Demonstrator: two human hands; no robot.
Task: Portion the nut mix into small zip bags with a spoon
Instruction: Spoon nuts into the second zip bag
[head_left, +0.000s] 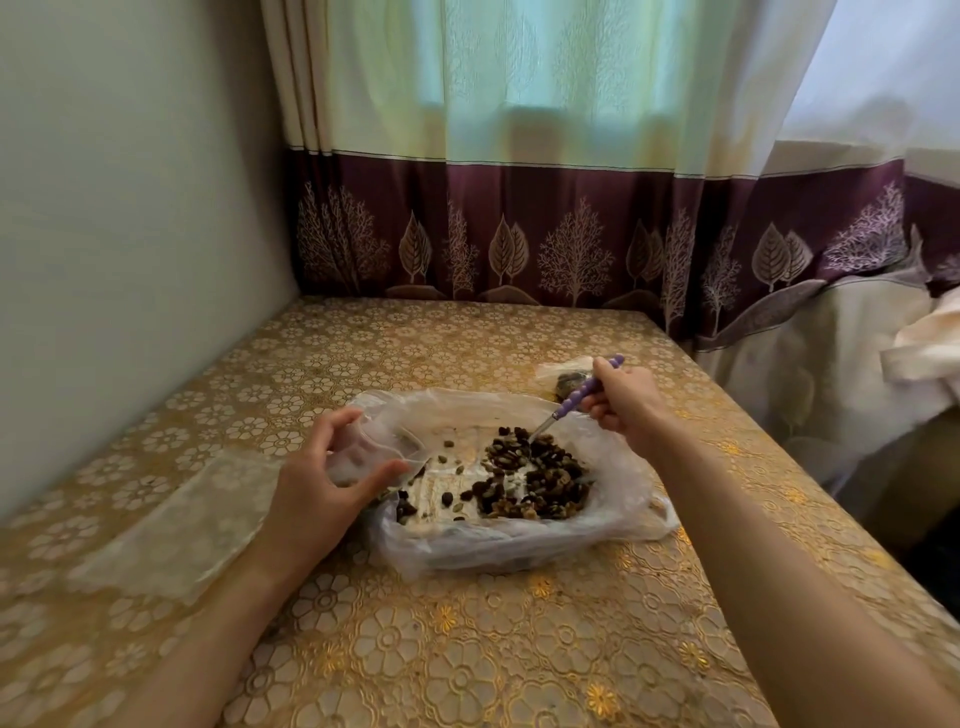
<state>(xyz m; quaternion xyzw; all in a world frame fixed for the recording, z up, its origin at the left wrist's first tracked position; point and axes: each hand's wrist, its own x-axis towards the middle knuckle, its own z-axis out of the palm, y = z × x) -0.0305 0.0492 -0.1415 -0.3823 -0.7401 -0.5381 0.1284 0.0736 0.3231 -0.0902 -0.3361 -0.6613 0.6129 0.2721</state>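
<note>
Head view: scooping nut mix for a small zip bag.
My left hand (322, 467) pinches the zip bag (371, 449) open beside the nut mix (540, 478); my right hand (626, 402) grips the spoon (574, 397), dipped in, on the worktop (467, 649).

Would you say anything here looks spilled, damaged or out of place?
Nothing stands out. The nut mix stays inside the plastic-lined tray, with none visibly on the tablecloth. The left hand holds a small zip bag open beside it; the right hand dips the spoon.
</note>
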